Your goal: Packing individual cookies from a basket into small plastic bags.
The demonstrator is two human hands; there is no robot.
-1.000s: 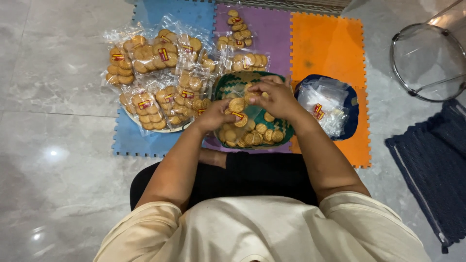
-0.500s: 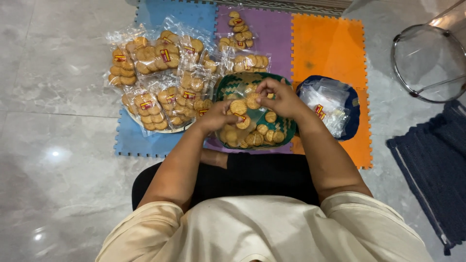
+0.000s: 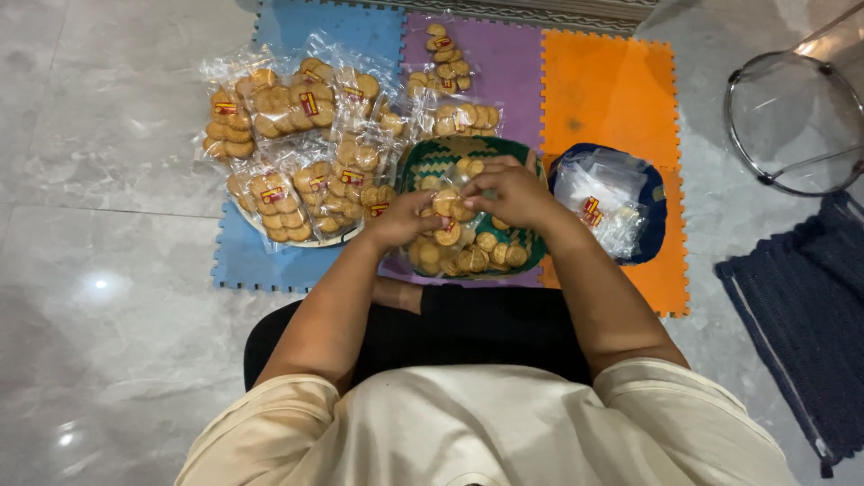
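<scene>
Both hands packed round biscuits over a green woven basket on the floor mats.

The left hand [image 3: 400, 219] and the right hand [image 3: 508, 193] met above the basket [image 3: 423, 157], each grip pinched closed on a small clear bag [image 3: 459, 184] part-filled with biscuits. Loose biscuits [image 3: 468, 256] lay beneath in the basket. Filled packets [image 3: 297, 144] were heaped just left on the blue mat [image 3: 238, 261]; a dark bowl of empty bags [image 3: 612, 202] sat just right.

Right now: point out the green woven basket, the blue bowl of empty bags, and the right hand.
green woven basket [image 3: 416, 162], head view, bare upper-left rim.
blue bowl [image 3: 658, 225], head view, right rim.
right hand [image 3: 515, 193], head view, back of the hand.
</scene>
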